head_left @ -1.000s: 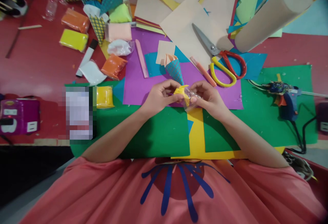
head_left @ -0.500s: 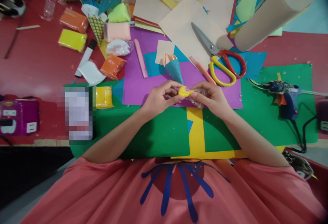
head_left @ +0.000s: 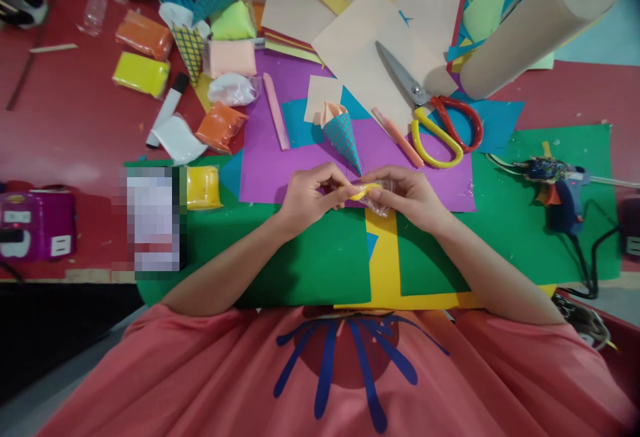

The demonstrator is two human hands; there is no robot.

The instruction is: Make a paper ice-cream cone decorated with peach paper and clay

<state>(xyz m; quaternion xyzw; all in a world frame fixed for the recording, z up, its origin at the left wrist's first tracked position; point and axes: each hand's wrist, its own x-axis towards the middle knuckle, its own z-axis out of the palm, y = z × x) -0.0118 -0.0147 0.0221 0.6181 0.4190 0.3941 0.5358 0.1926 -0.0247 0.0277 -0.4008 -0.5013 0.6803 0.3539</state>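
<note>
Between my hands is a lump of yellow modelling clay (head_left: pixel 369 190), stretched thin at this moment. My left hand (head_left: pixel 316 194) pinches its left end, the fingers curled. The fingers of my right hand (head_left: pixel 413 194) are closed on the other end and on a crumpled clear plastic wrapper (head_left: pixel 383 205). Just beyond my fingertips a small blue paper cone (head_left: pixel 343 138) with a grid pattern and a peach frilled top lies on the purple sheet (head_left: pixel 310 167), its tip pointing toward me.
Large scissors (head_left: pixel 417 94) with red and yellow handles lie ahead on the right. Clay packets (head_left: pixel 221 125) and patterned cones (head_left: pixel 188 44) crowd the left. A glue gun (head_left: pixel 567 197) rests on the green sheet (head_left: pixel 510 237), and a thick cardboard tube (head_left: pixel 535 30) lies behind.
The yellow clay has gone from a bunched lump at my left fingertips to a thinner strand between both hands. My hands have come slightly toward me, uncovering the blue cone's tip.
</note>
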